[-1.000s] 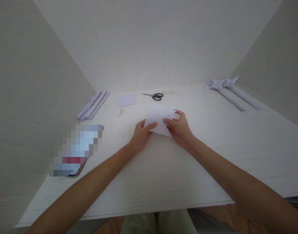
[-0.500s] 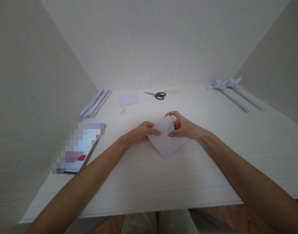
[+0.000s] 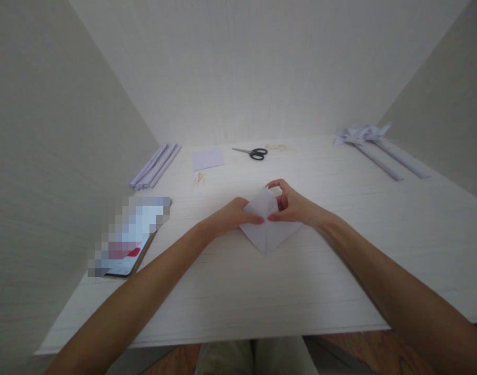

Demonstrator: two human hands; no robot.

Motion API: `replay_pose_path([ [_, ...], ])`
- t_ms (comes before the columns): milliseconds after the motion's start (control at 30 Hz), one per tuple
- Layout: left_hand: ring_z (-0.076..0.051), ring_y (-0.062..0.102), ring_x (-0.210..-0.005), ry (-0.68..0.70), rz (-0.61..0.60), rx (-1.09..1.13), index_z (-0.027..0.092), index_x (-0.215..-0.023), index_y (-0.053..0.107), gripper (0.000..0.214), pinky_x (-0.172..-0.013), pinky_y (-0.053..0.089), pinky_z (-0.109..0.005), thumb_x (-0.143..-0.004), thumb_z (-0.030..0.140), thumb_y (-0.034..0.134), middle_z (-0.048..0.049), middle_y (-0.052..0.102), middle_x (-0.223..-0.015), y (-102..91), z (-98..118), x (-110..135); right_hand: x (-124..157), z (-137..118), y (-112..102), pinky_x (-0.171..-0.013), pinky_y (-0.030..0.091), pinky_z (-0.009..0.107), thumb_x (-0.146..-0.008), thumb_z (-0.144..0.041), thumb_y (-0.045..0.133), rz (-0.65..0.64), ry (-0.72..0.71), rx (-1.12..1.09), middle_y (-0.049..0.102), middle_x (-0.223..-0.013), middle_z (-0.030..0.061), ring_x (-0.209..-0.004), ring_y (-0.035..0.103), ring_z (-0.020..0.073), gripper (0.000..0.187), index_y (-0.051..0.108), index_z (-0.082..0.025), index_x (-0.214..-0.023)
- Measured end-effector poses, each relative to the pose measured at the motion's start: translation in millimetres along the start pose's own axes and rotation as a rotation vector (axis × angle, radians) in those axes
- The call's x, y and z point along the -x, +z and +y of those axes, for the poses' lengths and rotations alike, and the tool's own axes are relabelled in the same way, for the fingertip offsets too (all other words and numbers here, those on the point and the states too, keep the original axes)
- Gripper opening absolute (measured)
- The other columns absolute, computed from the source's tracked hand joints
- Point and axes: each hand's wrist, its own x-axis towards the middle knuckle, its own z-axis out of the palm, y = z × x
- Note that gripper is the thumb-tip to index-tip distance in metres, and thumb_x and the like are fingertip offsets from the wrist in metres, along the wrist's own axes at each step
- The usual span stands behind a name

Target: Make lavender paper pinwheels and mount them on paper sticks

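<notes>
A folded sheet of white paper (image 3: pixel 265 237), diamond-shaped with a crease down its middle, is between my two hands just above or on the table. My left hand (image 3: pixel 238 214) grips its left side, thumb lying on top and the fingers mostly hidden beneath. My right hand (image 3: pixel 291 204) pinches it from the right: the thumb presses near the centre crease, and the index finger curls over at the top corner. Both thumb tips are close together at the middle of the paper.
Beyond the paper lie black-handled scissors (image 3: pixel 257 153), a flat paper piece (image 3: pixel 208 159) and small pale strips (image 3: pixel 199 179). Rolled paper tubes (image 3: pixel 156 166) lie at the left, above a partly blurred phone (image 3: pixel 139 245). Paper pinwheel-like pieces on sticks (image 3: pixel 379 159) lie at the far right.
My left thumb has slid right towards the centre crease, and the paper's left flap lies flatter. My right hand has hardly moved. The whole view has shifted slightly.
</notes>
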Motion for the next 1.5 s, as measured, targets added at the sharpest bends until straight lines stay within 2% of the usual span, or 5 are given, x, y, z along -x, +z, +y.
replay_pose_path([
  [267,-0.018,0.06,-0.058,0.012,0.12,0.166,0.013,-0.067,0.067,0.014,-0.056,0.046,-0.028,-0.054,0.019,0.066,-0.0095,0.067,-0.066,-1.1,-9.0,-8.4,-3.2,-1.9,5.4,-0.048,0.043,0.022,-0.057,-0.021,0.067,0.183,-0.07,-0.187,0.061,-0.065,-0.0051,-0.053,0.056,0.011,0.047,0.037,-0.024,-0.093],
  [567,-0.016,0.06,-0.064,0.072,0.389,0.542,0.009,-0.07,0.063,0.013,-0.067,0.046,-0.028,-0.057,0.009,0.061,-0.0108,0.066,-0.076,-1.3,-2.4,-13.0,-5.2,3.9,-1.0,-0.074,0.044,0.029,-0.06,-0.013,0.062,0.28,-0.296,-0.309,0.048,-0.117,0.0004,-0.092,0.054,0.0131,0.012,0.057,-0.019,-0.068],
  [867,-0.016,0.06,-0.063,0.075,0.38,0.541,0.009,-0.07,0.062,0.014,-0.066,0.045,-0.029,-0.056,0.011,0.062,-0.0102,0.066,-0.073,0.1,-1.4,-13.4,-6.4,9.2,-1.6,-0.06,0.047,0.026,-0.055,-0.018,0.069,0.228,-0.25,-0.017,0.055,-0.068,-0.0019,-0.066,0.055,0.0111,0.008,0.065,-0.018,-0.062],
  [1100,-0.016,0.058,-0.058,0.132,0.408,0.408,0.01,-0.069,0.064,0.018,-0.06,0.045,-0.028,-0.054,0.02,0.066,-0.0077,0.065,-0.066,4.1,-13.7,-16.2,-9.2,6.2,10.2,-0.055,0.044,0.024,-0.056,-0.025,0.069,0.336,-0.258,-0.127,0.059,-0.088,0.0006,-0.057,0.052,0.0061,0.009,0.064,-0.017,-0.058],
  [1500,-0.015,0.056,-0.056,0.139,0.406,0.363,0.01,-0.065,0.063,0.016,-0.058,0.043,-0.027,-0.055,0.023,0.066,-0.0057,0.062,-0.06,7.2,-12.1,-15.8,-11.3,9.5,14.8,-0.044,0.035,0.022,-0.059,-0.033,0.067,0.452,-0.183,0.195,0.058,-0.061,0.0016,-0.05,0.048,0.0094,0.02,0.063,-0.014,-0.062],
])
